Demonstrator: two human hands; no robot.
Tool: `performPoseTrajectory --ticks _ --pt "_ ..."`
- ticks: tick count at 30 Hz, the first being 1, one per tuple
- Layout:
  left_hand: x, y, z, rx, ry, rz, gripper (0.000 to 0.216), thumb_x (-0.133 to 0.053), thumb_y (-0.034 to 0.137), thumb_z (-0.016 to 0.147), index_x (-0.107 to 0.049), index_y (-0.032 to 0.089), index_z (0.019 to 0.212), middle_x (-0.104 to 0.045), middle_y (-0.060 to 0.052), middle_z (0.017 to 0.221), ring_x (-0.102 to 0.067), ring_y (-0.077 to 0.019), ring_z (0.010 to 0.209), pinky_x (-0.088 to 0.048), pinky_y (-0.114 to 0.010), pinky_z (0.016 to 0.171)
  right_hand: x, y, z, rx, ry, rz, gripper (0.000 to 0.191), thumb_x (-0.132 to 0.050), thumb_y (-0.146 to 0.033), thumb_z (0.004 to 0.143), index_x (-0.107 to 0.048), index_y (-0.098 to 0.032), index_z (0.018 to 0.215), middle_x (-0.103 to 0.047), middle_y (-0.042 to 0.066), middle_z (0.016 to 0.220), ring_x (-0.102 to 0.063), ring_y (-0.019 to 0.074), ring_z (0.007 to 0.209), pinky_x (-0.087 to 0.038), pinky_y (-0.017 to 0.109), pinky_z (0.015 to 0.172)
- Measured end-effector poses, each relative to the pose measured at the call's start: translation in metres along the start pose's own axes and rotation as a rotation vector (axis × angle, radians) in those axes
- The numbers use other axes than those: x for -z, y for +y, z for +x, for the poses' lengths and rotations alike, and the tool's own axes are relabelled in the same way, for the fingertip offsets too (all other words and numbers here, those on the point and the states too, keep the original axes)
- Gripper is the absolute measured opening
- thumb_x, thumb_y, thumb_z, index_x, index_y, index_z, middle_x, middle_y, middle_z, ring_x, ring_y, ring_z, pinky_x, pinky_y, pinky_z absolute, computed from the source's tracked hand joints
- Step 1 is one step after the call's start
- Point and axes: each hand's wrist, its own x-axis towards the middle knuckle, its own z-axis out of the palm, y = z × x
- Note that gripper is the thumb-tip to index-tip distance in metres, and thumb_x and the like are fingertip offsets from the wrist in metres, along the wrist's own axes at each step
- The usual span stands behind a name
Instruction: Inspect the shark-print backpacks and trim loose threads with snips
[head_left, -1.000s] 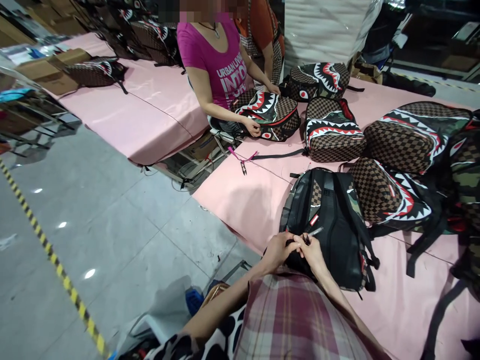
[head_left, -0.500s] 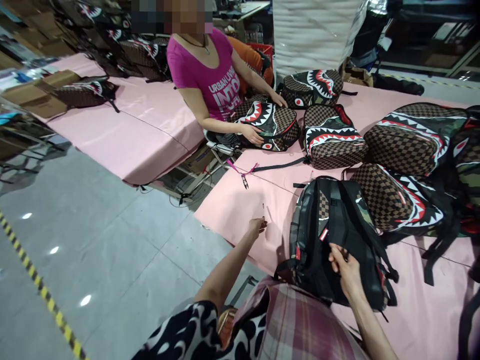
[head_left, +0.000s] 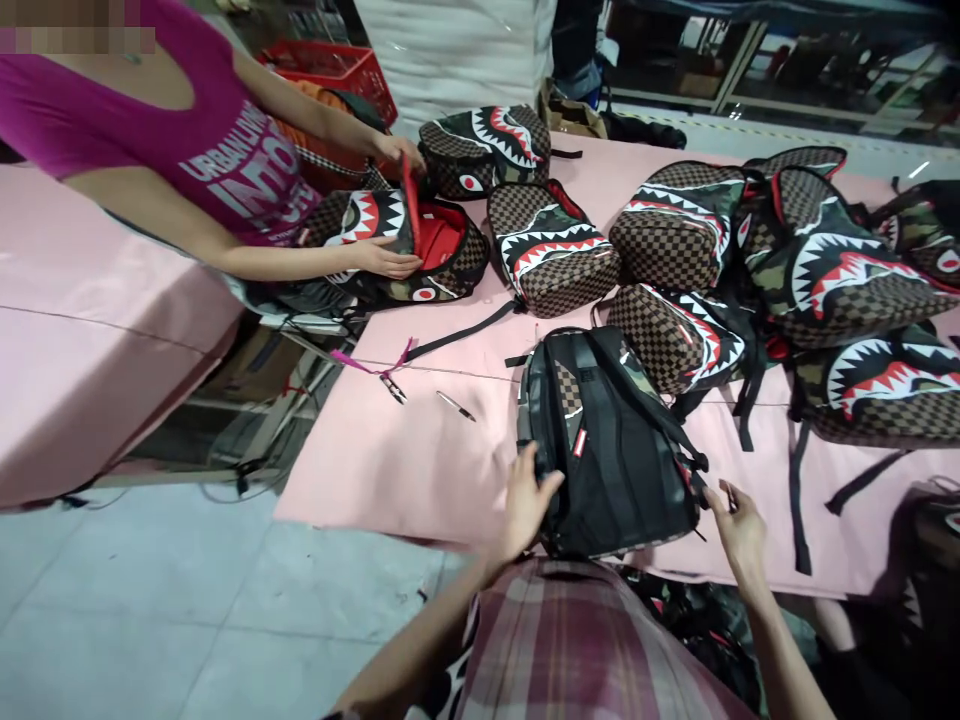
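The left hand (head_left: 527, 505) was open, its fingers spread and thumb out, at the left edge of a black-backed backpack (head_left: 626, 450), with nothing visible in its grasp. The right hand (head_left: 739, 525) had its fingers curled beside the bag's lower right strap; whether it had hold of anything could not be told. Between the two hands, that backpack lay strap side up on the pink worktop (head_left: 352, 470), near its front edge.

Taking the bag as the clock's centre, a slim pen-like tool (head_left: 455, 405) lay between nine and ten o'clock, and small snips (head_left: 392, 388) with a pink ribbon (head_left: 367, 366) lay farther out that way. A checkered shark-mouth backpack (head_left: 555, 255) sat at eleven o'clock, and another (head_left: 679, 335) stood close by at one. Toward ten o'clock, a co-worker (head_left: 225, 170) had both hands on an unzipped backpack (head_left: 450, 275), its red lining showing.
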Motion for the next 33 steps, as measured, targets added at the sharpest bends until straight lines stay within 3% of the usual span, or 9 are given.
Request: performPoseTrajectory --ticks 2,4,6,9,12,15,18,25,33 --pt "-0.029 0.000 -0.031 -0.135 -0.139 0.330 0.081 -0.071 0.035 0.064 -0.033 0.020 0.134 -0.031 -0.012 0.142 -0.019 -0.0298 0.134 -0.013 -0.043 0.109 -0.006 -0.008 0.012 0.035 -0.092 -0.081 0.070 -0.051 -0.065 0.068 -0.059 -0.012 0.113 -0.064 0.018 0.106 -0.060 0.0318 0.092 -0.044 0.038 0.072" --pt "-0.039 -0.004 -0.045 -0.163 -0.180 0.489 0.088 -0.072 0.031 0.060 -0.031 0.019 0.137 -0.037 -0.014 0.138 -0.026 -0.0328 0.131 -0.015 -0.045 0.108 -0.015 -0.019 0.016 0.051 -0.150 -0.140 0.071 -0.053 -0.067 0.065 -0.059 -0.015 0.114 -0.065 0.017 0.102 -0.061 0.0325 0.088 -0.043 0.038 0.068" --pt "-0.029 -0.012 -0.045 -0.107 -0.101 0.388 0.080 -0.069 0.023 0.062 -0.036 0.021 0.134 -0.051 -0.012 0.127 -0.042 -0.0310 0.120 -0.028 -0.041 0.102 -0.025 -0.024 0.015 0.061 -0.129 -0.101 0.067 -0.058 -0.065 0.061 -0.061 -0.021 0.112 -0.064 0.014 0.104 -0.062 0.0302 0.084 -0.042 0.035 0.065" --pt "0.003 -0.026 -0.035 0.009 0.071 0.144 0.068 -0.063 0.018 0.065 -0.042 0.024 0.130 -0.063 -0.008 0.107 -0.057 -0.0260 0.100 -0.043 -0.034 0.084 -0.035 -0.018 0.011 -0.024 -0.103 0.162 0.051 -0.063 -0.055 0.059 -0.065 -0.019 0.096 -0.066 0.011 0.095 -0.060 0.0235 0.074 -0.040 0.030 0.059" --pt "0.022 -0.037 -0.024 0.124 0.166 -0.048 0.068 -0.063 0.018 0.061 -0.043 0.019 0.126 -0.065 -0.005 0.090 -0.061 -0.0201 0.076 -0.047 -0.029 0.065 -0.042 -0.005 0.018 -0.146 -0.160 0.344 0.037 -0.061 -0.050 0.061 -0.061 -0.014 0.068 -0.061 0.007 0.061 -0.052 0.0166 0.054 -0.035 0.027 0.048" --pt "0.021 -0.044 -0.017 0.237 0.187 -0.340 0.062 -0.066 0.016 0.050 -0.054 0.015 0.111 -0.064 -0.001 0.077 -0.057 -0.0132 0.058 -0.043 -0.023 0.051 -0.047 0.005 0.028 -0.223 -0.205 0.448 0.031 -0.061 -0.046 0.060 -0.052 -0.017 0.055 -0.044 -0.002 0.040 -0.037 0.0105 0.039 -0.027 0.025 0.039" --pt "0.019 -0.047 -0.015 0.267 0.118 -0.472 0.052 -0.069 0.014 0.044 -0.059 0.013 0.095 -0.064 0.001 0.070 -0.055 -0.0109 0.054 -0.042 -0.022 0.050 -0.049 0.008 0.033 -0.262 -0.237 0.555 0.028 -0.064 -0.042 0.057 -0.049 -0.019 0.053 -0.033 -0.007 0.035 -0.028 0.0079 0.036 -0.023 0.024 0.036" --pt "0.023 -0.046 -0.012 0.293 0.078 -0.531 0.040 -0.074 0.015 0.042 -0.062 0.011 0.080 -0.064 -0.001 0.065 -0.057 -0.0124 0.054 -0.043 -0.023 0.050 -0.045 0.009 0.031 -0.243 -0.278 0.685 0.028 -0.067 -0.040 0.051 -0.055 -0.015 0.059 -0.032 -0.009 0.035 -0.025 0.0061 0.035 -0.019 0.024 0.035" --pt "0.023 -0.041 -0.008 0.306 0.080 -0.535 0.038 -0.075 0.015 0.039 -0.063 0.009 0.075 -0.065 -0.003 0.066 -0.059 -0.0138 0.059 -0.044 -0.024 0.054 -0.051 -0.008 0.030 -0.156 -0.229 0.712 0.037 -0.068 -0.047 0.052 -0.049 -0.017 0.063 -0.045 -0.006 0.047 -0.038 0.0080 0.044 -0.031 0.023 0.043"
